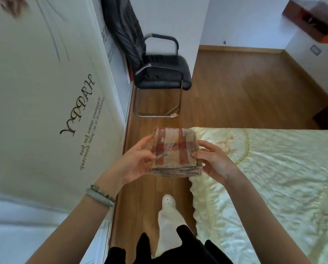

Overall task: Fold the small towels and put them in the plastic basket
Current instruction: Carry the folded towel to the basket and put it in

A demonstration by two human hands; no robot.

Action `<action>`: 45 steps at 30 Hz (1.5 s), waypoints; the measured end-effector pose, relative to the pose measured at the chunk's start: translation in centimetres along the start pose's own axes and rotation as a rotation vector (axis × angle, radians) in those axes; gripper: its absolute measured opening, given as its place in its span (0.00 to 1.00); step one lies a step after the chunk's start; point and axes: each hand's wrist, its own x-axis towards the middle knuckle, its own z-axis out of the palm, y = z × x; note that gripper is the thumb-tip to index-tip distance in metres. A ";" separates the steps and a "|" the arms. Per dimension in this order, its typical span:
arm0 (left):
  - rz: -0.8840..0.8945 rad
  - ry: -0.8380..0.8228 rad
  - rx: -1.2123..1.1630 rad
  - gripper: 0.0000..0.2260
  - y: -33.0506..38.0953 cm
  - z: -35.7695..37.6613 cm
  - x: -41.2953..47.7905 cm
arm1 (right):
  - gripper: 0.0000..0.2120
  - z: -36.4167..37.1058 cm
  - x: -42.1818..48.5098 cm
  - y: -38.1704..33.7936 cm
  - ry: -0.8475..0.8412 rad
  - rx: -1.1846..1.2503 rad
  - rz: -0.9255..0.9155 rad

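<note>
A white wall with lettering stands at the left. The left hand and the right hand pinch a folded checked towel between them — held in the air over the wooden floor, just beside the bed.

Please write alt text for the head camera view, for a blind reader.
The left hand and right hand hold a folded checked towel above a wooden floor. A bed lies at right; a black chair stands ahead.
</note>
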 end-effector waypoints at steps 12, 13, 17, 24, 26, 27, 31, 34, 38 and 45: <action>0.015 0.036 -0.067 0.29 11.7 -1.2 20.2 | 0.16 -8.8 19.3 -11.9 -0.001 -0.012 -0.008; 0.009 0.038 -0.061 0.29 12.6 -1.5 21.6 | 0.16 -9.4 20.6 -12.5 0.002 -0.007 -0.001; -0.007 0.027 -0.020 0.28 15.6 -2.9 27.2 | 0.16 -11.1 25.7 -14.8 0.011 0.024 0.011; -0.028 -0.051 0.054 0.28 21.5 -6.3 38.3 | 0.17 -13.9 35.4 -18.4 0.079 0.087 -0.015; -0.041 -0.100 0.075 0.29 23.7 -7.4 41.9 | 0.17 -14.5 38.3 -19.8 0.116 0.122 -0.009; -0.052 -0.123 0.087 0.30 24.8 -7.9 43.6 | 0.17 -14.8 39.7 -20.5 0.134 0.137 -0.006; -0.107 -0.185 0.137 0.30 29.6 -9.1 50.4 | 0.19 -16.1 45.0 -23.4 0.194 0.187 -0.003; -0.149 -0.229 0.179 0.30 32.9 -9.1 55.4 | 0.25 -17.6 48.4 -25.5 0.277 0.216 -0.011; -0.203 -0.285 0.199 0.27 36.0 -7.2 61.4 | 0.22 -20.1 51.0 -27.8 0.381 0.266 -0.047; -0.272 -0.435 0.291 0.25 38.1 -2.8 72.5 | 0.19 -27.6 54.4 -30.3 0.554 0.293 -0.060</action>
